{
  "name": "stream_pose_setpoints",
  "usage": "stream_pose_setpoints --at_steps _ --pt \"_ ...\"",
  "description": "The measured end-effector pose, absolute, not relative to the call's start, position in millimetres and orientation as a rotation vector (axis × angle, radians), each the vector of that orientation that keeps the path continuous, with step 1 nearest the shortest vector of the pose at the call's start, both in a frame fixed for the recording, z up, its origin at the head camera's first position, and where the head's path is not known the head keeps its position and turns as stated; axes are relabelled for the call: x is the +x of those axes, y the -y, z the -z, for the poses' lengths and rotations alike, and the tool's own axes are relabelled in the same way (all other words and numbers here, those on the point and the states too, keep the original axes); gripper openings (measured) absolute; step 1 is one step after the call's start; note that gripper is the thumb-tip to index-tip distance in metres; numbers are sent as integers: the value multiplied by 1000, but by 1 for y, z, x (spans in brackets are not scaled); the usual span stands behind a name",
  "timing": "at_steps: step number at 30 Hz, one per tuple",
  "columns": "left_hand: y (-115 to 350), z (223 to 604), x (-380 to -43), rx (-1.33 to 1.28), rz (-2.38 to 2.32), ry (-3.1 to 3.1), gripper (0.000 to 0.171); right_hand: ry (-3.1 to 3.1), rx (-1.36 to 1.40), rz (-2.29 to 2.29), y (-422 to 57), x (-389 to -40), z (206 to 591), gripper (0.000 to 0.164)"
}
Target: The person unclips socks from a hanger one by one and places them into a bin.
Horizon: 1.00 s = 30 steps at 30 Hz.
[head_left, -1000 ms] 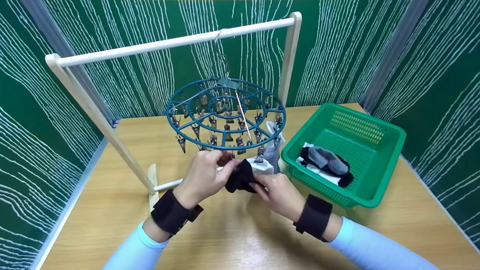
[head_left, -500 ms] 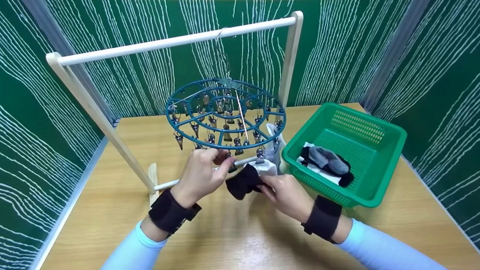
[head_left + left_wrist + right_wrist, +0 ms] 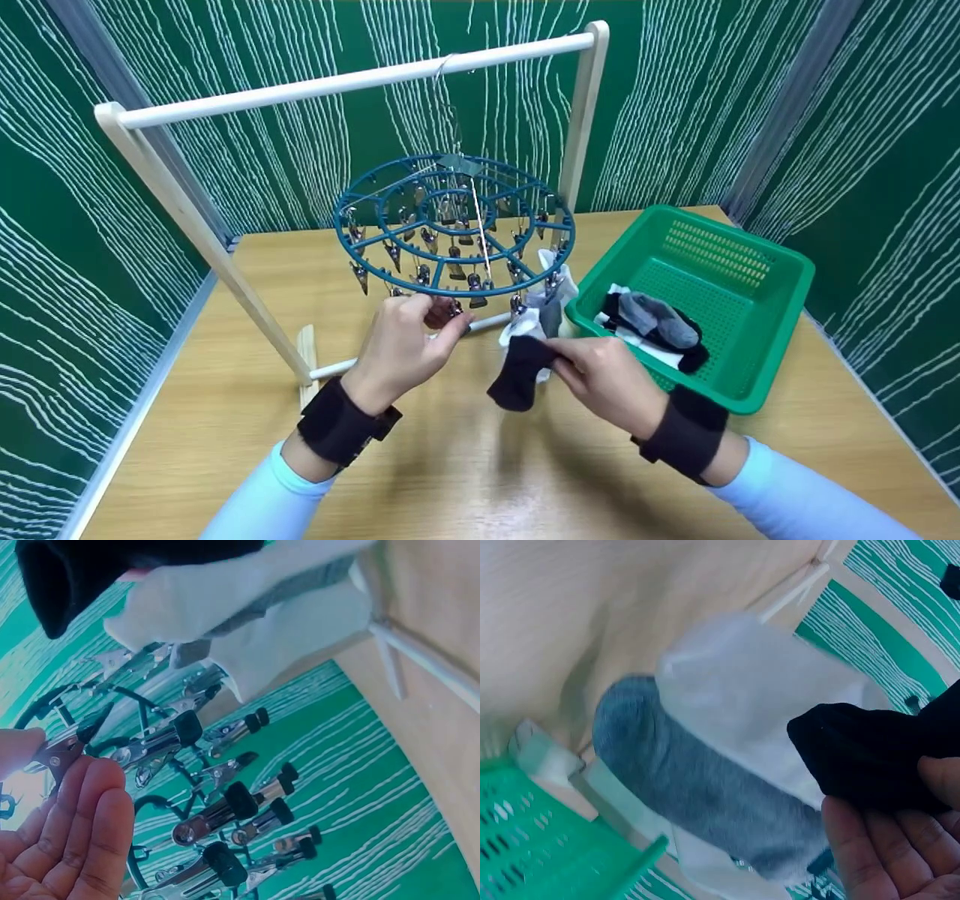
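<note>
Against the lower rim of a round dark-teal sock hanger [image 3: 442, 294], my left hand [image 3: 405, 337] pinches a metal clip [image 3: 64, 750] between thumb and index finger. The clip's dark tips hold nothing. My right hand [image 3: 611, 379] grips a black sock [image 3: 517, 375] at one end, and the rest droops to the left. Behind that sock, a white sock [image 3: 750, 690] and a grey sock [image 3: 675, 765] hang from clips on the hanger's right side. Several bare clips dangle from the rings.
A wooden rack with a white top bar [image 3: 337, 82] carries the hanger over the wooden table [image 3: 480, 495]. At the right stands a green plastic basket [image 3: 784, 345] with grey, black and white socks [image 3: 656, 322] inside. Green patterned walls enclose the table.
My right hand has drawn the black sock away from the left hand, to the right and slightly down. The left hand stays at the rim with the clip, nearly still.
</note>
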<state>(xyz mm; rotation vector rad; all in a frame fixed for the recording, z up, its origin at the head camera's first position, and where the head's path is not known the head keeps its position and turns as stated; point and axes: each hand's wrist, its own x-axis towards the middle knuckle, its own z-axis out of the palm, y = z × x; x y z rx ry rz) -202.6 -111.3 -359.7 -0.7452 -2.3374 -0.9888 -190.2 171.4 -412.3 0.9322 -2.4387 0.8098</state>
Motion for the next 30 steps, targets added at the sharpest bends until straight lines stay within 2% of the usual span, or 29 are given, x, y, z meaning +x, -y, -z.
stream_pose_setpoints --at_steps 12,22,30 --pt "113 360 -204 -722 1010 2363 19 2332 810 -751 -206 -202 373 25" --pt "114 358 -203 -697 1018 2375 21 2313 650 -696 -240 -236 345 22" --pt "113 357 -204 -693 1017 2374 19 2368 525 -687 -265 -264 341 17"
